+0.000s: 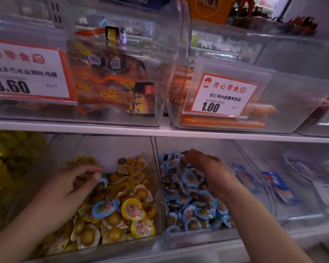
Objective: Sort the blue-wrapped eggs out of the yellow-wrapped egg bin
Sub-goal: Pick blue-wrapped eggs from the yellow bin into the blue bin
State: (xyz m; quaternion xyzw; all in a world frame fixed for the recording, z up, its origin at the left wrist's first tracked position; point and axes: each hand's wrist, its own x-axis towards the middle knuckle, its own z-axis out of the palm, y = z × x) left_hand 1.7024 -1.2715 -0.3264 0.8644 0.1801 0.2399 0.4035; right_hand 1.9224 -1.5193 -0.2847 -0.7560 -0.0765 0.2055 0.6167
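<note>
A clear bin (156,186) on the lower shelf holds several yellow-wrapped eggs (134,209). One blue-wrapped egg (105,205) lies on top of them near the front. My left hand (78,183) reaches into this bin, fingers curled around another blue-wrapped egg (102,182) at its fingertips. The bin to the right (179,242) is full of blue-wrapped eggs (190,179). My right hand (203,164) rests palm down on that pile near the back, fingers bent; whether it holds an egg is hidden.
A white shelf edge (160,131) runs just above both bins. Above it stand clear bins of orange snack packs (110,86) and sausages (222,122) with price tags. Yellow packets (6,158) fill the bin at far left, blue packets (279,186) lie at right.
</note>
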